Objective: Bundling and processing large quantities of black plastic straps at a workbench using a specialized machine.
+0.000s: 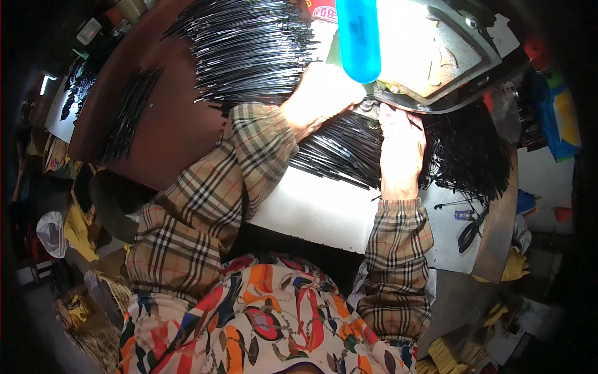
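My left hand point(324, 96) is closed, its fingers curled at the lower front of a bench machine with a blue rounded bar point(359, 43). What it grips, if anything, is hidden and washed out by glare. My right hand point(402, 146) reaches up beside it, fingertips pinched together just under the machine's dark metal edge point(430, 107). Something small and dark shows at those fingertips, too small to name. Between my hands and below them lies a pile of thin black rods point(339, 149). Another tangled heap of black rods point(470, 153) lies right of my right hand.
A large bundle of black rods point(252, 47) covers the brown table point(177, 118), with a smaller bundle point(131, 112) further left. A white board point(317, 206) lies nearest me. Black-handled cutters point(471, 232) rest at the right, near the wooden edge point(500, 230). A bright lamp glares over the machine.
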### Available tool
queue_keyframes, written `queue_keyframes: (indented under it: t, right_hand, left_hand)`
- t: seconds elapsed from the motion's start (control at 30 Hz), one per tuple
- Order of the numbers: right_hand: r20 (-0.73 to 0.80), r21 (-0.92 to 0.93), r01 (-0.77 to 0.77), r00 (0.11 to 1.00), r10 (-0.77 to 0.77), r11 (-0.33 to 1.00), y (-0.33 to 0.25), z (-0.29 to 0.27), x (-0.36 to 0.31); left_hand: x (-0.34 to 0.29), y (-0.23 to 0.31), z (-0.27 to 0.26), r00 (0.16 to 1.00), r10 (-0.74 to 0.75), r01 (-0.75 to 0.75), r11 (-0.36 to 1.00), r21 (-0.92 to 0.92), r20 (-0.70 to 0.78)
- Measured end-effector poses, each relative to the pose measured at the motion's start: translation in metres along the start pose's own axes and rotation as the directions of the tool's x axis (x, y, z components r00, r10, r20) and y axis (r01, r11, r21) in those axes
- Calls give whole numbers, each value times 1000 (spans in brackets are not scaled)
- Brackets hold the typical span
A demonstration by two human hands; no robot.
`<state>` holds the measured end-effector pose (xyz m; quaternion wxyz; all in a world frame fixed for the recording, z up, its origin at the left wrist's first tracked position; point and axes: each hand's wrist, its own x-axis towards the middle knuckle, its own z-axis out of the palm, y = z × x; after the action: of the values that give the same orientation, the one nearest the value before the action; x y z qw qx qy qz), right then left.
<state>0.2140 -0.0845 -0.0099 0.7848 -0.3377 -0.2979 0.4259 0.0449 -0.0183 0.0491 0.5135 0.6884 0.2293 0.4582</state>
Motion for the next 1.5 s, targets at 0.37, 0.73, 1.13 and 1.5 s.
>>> queue_keyframes:
  t: [0.37,0.73,1.13,1.5]
  right_hand:
    - [61,-90,39,998,-33,995,0,2,-2]
    - [7,-102,-10,1000,11,995,2,3,1]
    - [-3,-21,-251,968,251,968,-44,17,-44]
    - [166,-958,176,984,-62,226,-130,-75,-99]
  left_hand:
    - [7,21,-14,870,-488,477,870,126,71]
    - [25,6,-19,836,-539,501,828,254,106]
    - [-16,48,-42,877,-372,373,926,57,304]
    - [-88,38,-1,915,-388,351,639,-684,107]
